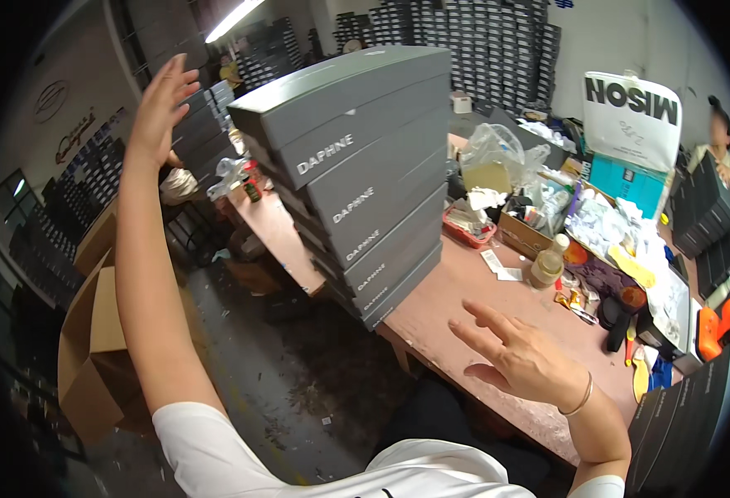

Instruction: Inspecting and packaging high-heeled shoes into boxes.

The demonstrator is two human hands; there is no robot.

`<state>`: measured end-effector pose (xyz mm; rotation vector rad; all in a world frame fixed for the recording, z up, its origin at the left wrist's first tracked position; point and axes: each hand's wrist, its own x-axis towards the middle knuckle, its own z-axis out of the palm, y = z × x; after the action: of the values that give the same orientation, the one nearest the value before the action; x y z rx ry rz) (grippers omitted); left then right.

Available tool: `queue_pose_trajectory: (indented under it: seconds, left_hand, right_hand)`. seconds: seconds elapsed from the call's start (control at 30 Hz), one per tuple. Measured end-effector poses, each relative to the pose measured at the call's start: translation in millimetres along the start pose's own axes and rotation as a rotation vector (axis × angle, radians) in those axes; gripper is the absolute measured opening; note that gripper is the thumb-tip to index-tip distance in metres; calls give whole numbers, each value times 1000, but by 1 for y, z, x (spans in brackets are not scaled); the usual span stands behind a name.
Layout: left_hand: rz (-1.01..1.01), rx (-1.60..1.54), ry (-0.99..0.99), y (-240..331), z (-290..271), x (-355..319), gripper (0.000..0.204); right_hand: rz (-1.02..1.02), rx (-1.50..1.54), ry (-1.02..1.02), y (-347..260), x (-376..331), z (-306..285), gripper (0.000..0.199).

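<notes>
Sleeves of white cloth sit nearest, at seven o'clock and between four and five. Right hand, at four o'clock, hangs above the near edge of a pinkish table, palm downward, fingers loosely spread and slightly bent, with nothing in its grasp; a thin bracelet rings its wrist. Farther out at four o'clock stand dark boxes.

A stack of dark grey lidded boxes rises from the table's left end, running from the centre up to twelve o'clock. Left hand is raised at ten o'clock, well open with fingers extended, empty and apart from the stack.

Toward three o'clock on the table are a jar of yellowish contents and, farther out, an orange object; a red basket lies between two and three.

An open carton stands between eight and nine. Beyond, a co-worker between two and three has a hand at a dark box pile. Farthest, box rows line the wall at one o'clock.
</notes>
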<state>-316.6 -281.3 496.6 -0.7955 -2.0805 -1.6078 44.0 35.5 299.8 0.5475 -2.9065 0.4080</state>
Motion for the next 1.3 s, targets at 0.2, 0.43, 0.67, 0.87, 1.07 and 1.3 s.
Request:
queue_pose_trajectory:
  seconds: [0.2, 0.43, 0.67, 0.87, 1.07, 1.3]
  left_hand:
    - [-331, -147, -192, -43, 29, 5, 67]
    - [-35, -459, -445, 28, 125, -72, 40]
    - [56, -483, -258, 36, 210, -286, 85]
    - [-1077, -757, -847, -74, 361, -488, 61]
    - [-1300, -835, -846, -82, 401, -509, 42]
    - [-1149, -1000, -788, -73, 390, -473, 41]
  right_hand:
    - [-143, 366, 344, 1, 51, -25, 81]
    - [169, 1844, 509, 64, 154, -38, 96]
    - [319, 1659, 620, 48, -36, 49, 97]
    - [1051, 1422, 828, 31, -233, 223, 80]
    - [1450, 1265, 589, 66, -279, 210, 50]
    - [1024, 1851, 1029, 76, -264, 162, 37]
